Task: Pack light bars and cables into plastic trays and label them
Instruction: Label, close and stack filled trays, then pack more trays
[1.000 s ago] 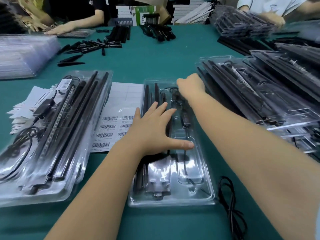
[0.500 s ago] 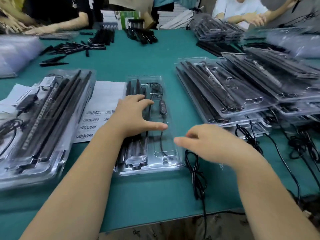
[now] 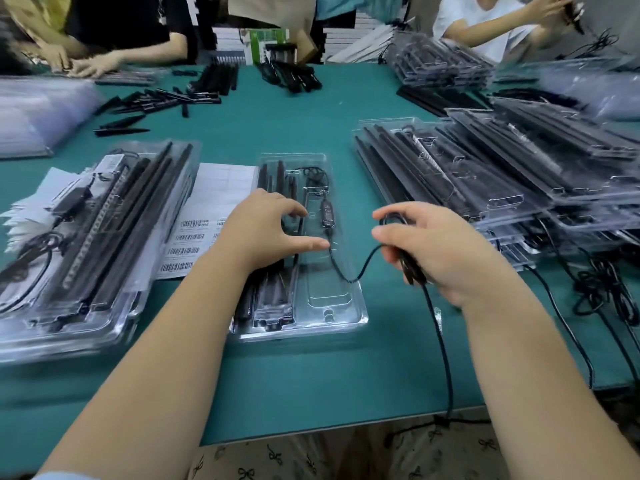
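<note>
Clear plastic tray (image 3: 353,317) lies lengthwise on the green counter (image 3: 311,375), straight ahead of the person. It is glossy and see-through, with moulded channels: the left channels hold several long black light bars (image 3: 273,292) lying side by side, and the right side has a shallow rounded pocket near the front edge. An inline controller (image 3: 327,213), a small dark oblong, sits in the middle channel, and above it a loose coil of thin black wire fills the far end.

The left hand (image 3: 263,233) rests on the tray over the bars, fingers curled down and thumb stretched right toward the controller's lead, holding nothing that I can see. The right hand (image 3: 446,251) hovers just right of the tray and grips a black cable (image 3: 356,275); its fingers curl round a small loop and a dark plug-like end. From there the cable sags in a curve across the tray's right edge to the controller, and another length runs down over the counter's front edge.

A sheet of barcode labels (image 3: 194,237) lies just left of the tray. Beyond it stands a stack of filled trays (image 3: 86,244), blurred. More stacked trays (image 3: 502,174) sit to the right, with loose black cables (image 3: 602,289) beside them.
</note>
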{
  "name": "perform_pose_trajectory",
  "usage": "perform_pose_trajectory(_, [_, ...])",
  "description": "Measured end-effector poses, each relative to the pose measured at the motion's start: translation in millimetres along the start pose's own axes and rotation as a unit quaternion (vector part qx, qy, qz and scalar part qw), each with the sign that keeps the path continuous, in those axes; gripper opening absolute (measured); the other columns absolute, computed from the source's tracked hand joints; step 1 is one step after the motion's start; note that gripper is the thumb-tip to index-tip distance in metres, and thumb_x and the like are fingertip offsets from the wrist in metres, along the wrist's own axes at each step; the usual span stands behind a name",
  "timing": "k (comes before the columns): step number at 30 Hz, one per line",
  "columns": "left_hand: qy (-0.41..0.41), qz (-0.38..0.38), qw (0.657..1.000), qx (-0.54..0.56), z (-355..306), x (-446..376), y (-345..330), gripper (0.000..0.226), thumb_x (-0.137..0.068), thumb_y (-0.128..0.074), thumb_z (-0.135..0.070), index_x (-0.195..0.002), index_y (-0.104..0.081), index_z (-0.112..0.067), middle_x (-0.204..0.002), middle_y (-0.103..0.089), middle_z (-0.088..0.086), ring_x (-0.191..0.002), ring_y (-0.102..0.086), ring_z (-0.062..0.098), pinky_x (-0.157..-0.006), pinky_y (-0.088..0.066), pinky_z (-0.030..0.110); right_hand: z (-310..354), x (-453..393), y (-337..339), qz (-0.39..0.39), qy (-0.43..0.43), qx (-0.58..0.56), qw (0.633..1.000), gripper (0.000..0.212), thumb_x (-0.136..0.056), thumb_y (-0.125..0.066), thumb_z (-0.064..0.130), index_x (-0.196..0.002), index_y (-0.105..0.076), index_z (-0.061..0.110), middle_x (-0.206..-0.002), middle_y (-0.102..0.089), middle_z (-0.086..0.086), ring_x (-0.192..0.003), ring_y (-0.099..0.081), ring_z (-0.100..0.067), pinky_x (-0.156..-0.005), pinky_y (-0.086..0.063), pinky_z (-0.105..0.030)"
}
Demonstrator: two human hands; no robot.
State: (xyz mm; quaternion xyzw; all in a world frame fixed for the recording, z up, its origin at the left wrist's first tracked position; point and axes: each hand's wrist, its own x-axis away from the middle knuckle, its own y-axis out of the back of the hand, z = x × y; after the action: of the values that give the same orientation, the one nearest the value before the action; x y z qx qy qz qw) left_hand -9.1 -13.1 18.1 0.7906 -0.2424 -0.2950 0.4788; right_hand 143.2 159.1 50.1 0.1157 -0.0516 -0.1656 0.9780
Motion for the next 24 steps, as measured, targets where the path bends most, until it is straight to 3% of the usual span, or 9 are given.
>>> perform_pose_trajectory(1, [0.002, -0.002, 1.000, 0.005, 0, 0, 0, 0.094, -0.050, -0.045, -0.089, -0.109, -0.069, -0.021, -0.097, -0.065, -0.007, -0.092, -0.048, 0.012, -0.080, -0.044, 0.032, 2, -10, -3, -0.017, -0.006, -0.020, 1.000, 0.005, -0.085, -0.064, 0.019, -0.086, -0.061, 0.022, -0.049, -0.057, 0.006, -0.043, -0.043, -0.010, -0.037, -0.033, -0.017])
perform_pose_trajectory(4, [0.001, -0.008, 1.000, 0.015, -1, 0, 1, 0.087, -0.053, -0.051, -0.085, -0.110, -0.068, -0.021, -0.099, -0.065, -0.008, -0.092, -0.048, 0.011, -0.079, -0.044, 0.032, 0, -34, -17, -0.061, -0.015, -0.084, 0.994, 0.024, -0.084, -0.065, 0.020, -0.063, -0.054, 0.019, -0.046, -0.052, 0.005, -0.038, -0.039, -0.007, -0.036, -0.030, -0.014])
perform_pose_trajectory(8, [0.012, -0.010, 0.999, 0.049, -2, 3, 7, 0.036, -0.078, -0.069, -0.051, -0.106, -0.070, -0.028, -0.105, -0.067, -0.011, -0.097, -0.055, 0.008, -0.079, -0.040, 0.026, -10, -48, -35, -0.134, 0.002, -0.092, 0.987, 0.024, -0.082, -0.066, 0.029, -0.068, -0.055, 0.013, -0.059, -0.047, -0.007, -0.050, -0.039, -0.014, -0.041, -0.029, -0.016])
perform_pose_trajectory(11, [0.035, 0.035, 0.986, 0.159, -10, 9, 19, 0.007, -0.084, -0.064, -0.046, -0.090, -0.068, -0.047, -0.093, -0.068, -0.027, -0.088, -0.060, -0.005, -0.075, -0.044, 0.015, -14, -48, -41, -0.160, 0.045, -0.090, 0.982, 0.035, -0.085, -0.061, 0.041, -0.059, -0.057, 0.018, -0.059, -0.051, -0.003, -0.053, -0.041, -0.014, -0.046, -0.033, -0.020])
perform_pose_trajectory(13, [0.039, 0.078, 0.974, 0.211, -23, 11, 21, 0.013, -0.084, -0.063, -0.049, -0.095, -0.069, -0.047, -0.093, -0.065, -0.037, -0.089, -0.057, -0.019, -0.072, -0.039, 0.004, -13, -47, -44, -0.155, 0.064, -0.111, 0.980, 0.038, -0.089, -0.055, 0.042, -0.056, -0.057, 0.023, -0.051, -0.054, 0.007, -0.047, -0.043, -0.009, -0.046, -0.034, -0.020])
perform_pose_trajectory(15, [0.024, 0.107, 0.970, 0.216, -35, 12, 15, 0.024, -0.084, -0.064, -0.046, -0.106, -0.070, -0.039, -0.093, -0.065, -0.035, -0.086, -0.056, -0.022, -0.071, -0.037, 0.002, -13, -46, -46, -0.147, 0.066, -0.130, 0.978, 0.040, -0.093, -0.051, 0.040, -0.058, -0.057, 0.022, -0.048, -0.054, 0.008, -0.043, -0.043, -0.005, -0.045, -0.034, -0.019])
perform_pose_trajectory(19, [0.006, 0.077, 0.977, 0.198, -51, 14, 4, 0.009, -0.089, -0.064, -0.032, -0.089, -0.072, -0.028, -0.071, -0.065, -0.020, -0.056, -0.051, -0.013, -0.053, -0.034, 0.002, -11, -45, -43, -0.112, 0.008, -0.170, 0.979, 0.039, -0.095, -0.046, 0.040, -0.066, -0.062, 0.018, -0.046, -0.050, 0.007, -0.039, -0.040, -0.006, -0.039, -0.031, -0.017])
perform_pose_trajectory(21, [0.052, 0.068, 0.959, 0.270, -51, 15, 3, 0.013, -0.088, -0.064, -0.029, -0.076, -0.069, -0.024, -0.058, -0.059, -0.018, -0.045, -0.047, -0.005, -0.045, -0.032, 0.004, -10, -43, -39, -0.091, -0.014, -0.179, 0.979, 0.035, -0.095, -0.047, 0.037, -0.075, -0.061, 0.013, -0.046, -0.048, 0.007, -0.038, -0.038, -0.006, -0.038, -0.029, -0.017])
perform_pose_trajectory(24, [0.128, 0.063, 0.918, 0.369, -50, 16, 2, 0.018, -0.087, -0.061, -0.027, -0.071, -0.067, -0.020, -0.058, -0.058, -0.010, -0.044, -0.046, 0.004, -0.043, -0.035, 0.012, -12, -41, -36, -0.083, -0.006, -0.142, 0.986, 0.023, -0.094, -0.052, 0.032, -0.080, -0.054, 0.014, -0.047, -0.051, 0.007, -0.039, -0.040, -0.006, -0.038, -0.030, -0.017])
